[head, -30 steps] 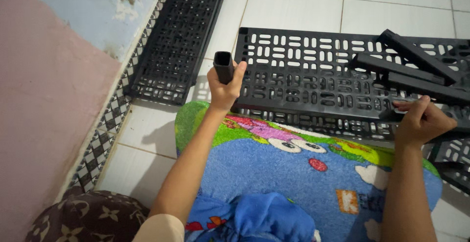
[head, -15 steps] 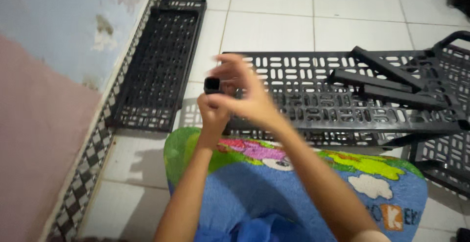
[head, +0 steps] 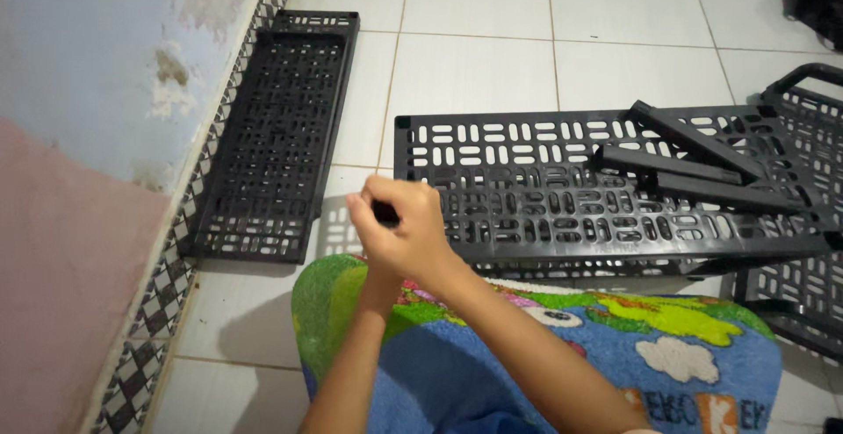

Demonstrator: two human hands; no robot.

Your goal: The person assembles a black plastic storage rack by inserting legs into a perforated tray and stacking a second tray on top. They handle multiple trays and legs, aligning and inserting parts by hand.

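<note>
A white tiled floor (head: 474, 74) runs up to a wall (head: 79, 136) on the left, painted pale blue above and pink below, with a checkered skirting strip along its foot. A narrow black slotted shelf panel (head: 277, 136) lies flat against that wall. To the right, a wider slotted black shelf (head: 527, 188) rests on the floor with three loose black posts (head: 694, 166) piled on its far right part. Another black frame piece (head: 803, 83) sits at the far right edge. In the near foreground a bright cartoon-print mat (head: 562, 346) in blue and green covers the floor.

Both hands meet just at the near left corner of the wide shelf. The right hand (head: 408, 228) is closed on top, fingers curled and pressed down over a short black post (head: 385, 214), of which only a sliver of the dark end shows. The left hand (head: 373, 250) sits beneath it, mostly hidden; whether it grips the post or only steadies it I cannot tell.

The risk I see: with the post covered by the hands, its foot may sit skewed against the shelf corner, so pressure could jam it crooked or make it slip sideways. Skin could also be pinched between the post and the shelf's edge.
</note>
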